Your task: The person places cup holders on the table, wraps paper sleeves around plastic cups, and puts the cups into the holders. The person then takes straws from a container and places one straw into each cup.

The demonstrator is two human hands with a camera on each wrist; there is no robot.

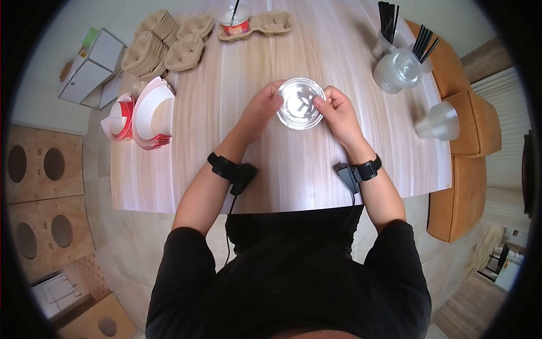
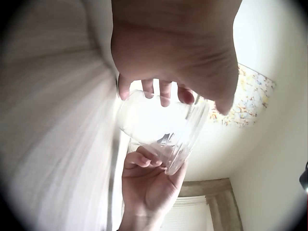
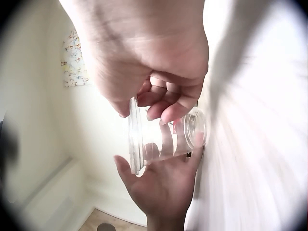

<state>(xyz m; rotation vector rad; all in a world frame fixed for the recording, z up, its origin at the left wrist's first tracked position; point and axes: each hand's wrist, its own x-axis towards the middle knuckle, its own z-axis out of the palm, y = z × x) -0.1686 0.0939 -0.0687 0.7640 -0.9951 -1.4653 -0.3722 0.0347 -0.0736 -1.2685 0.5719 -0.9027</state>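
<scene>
A clear plastic cup with a flat clear lid [image 1: 300, 104] stands between both hands, seen from above over the middle of the table. My left hand [image 1: 261, 111] holds its left side, thumb at the rim. My right hand [image 1: 341, 116] holds the right side, thumb on the lid's edge and the other fingers curled. In the left wrist view, the left fingers lie along the wall of the clear cup [image 2: 151, 118]. In the right wrist view, the cup [image 3: 161, 139] is upright relative to the table, its base close to the surface.
Pulp cup carriers [image 1: 145, 53] and red-white paper sleeves [image 1: 153, 116] are at the left. A carrier [image 1: 275, 24] at the back holds a cup with a red label [image 1: 236, 27]. Clear lids [image 1: 407, 68], black straws [image 1: 423, 42] and stacked clear cups [image 1: 439, 121] stand at the right.
</scene>
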